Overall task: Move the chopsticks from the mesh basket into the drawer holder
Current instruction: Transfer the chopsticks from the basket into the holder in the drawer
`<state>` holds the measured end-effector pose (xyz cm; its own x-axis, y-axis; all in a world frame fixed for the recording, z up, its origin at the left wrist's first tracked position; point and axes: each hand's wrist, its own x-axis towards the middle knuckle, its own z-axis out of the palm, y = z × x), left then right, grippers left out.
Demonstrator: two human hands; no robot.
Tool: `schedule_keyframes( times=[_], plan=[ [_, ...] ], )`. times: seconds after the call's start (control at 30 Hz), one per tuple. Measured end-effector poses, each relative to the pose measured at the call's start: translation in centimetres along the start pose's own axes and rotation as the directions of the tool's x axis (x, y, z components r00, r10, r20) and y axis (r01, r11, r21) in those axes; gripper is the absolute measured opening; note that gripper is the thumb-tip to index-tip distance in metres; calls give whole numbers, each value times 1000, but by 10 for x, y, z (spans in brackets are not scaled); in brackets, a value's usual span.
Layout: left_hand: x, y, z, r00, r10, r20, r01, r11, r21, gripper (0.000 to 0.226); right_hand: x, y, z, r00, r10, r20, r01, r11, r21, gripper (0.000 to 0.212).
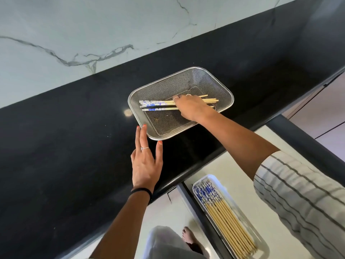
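A steel mesh basket [222, 86] sits on the black counter. Inside it lie several bamboo chopsticks [158, 105] with blue-and-white patterned ends, pointing left. My right hand [190, 107] reaches into the basket and its curled fingers grip the middle of these chopsticks. My left hand [145, 161] lies flat with straight fingers, its fingertips touching the basket's near-left corner. Lower right, a white drawer holder [211, 178] holds several matching chopsticks [224, 215] laid side by side.
The black counter [65, 146] runs diagonally, with a marble wall [74, 34] behind it. The open drawer [242, 165] is pale inside and sits below the counter edge. My bare foot [188, 238] stands on the floor beneath.
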<state>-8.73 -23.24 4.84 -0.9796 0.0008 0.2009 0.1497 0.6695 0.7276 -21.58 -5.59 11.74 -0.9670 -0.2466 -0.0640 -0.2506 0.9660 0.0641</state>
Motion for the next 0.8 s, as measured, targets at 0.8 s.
schedule_keyframes(
  times=[0.8],
  plan=[
    [-5,1,-2,999,53,10,-54,998,28,65,-286,-3,74,908,273,317,-404,377,833,11]
  ],
)
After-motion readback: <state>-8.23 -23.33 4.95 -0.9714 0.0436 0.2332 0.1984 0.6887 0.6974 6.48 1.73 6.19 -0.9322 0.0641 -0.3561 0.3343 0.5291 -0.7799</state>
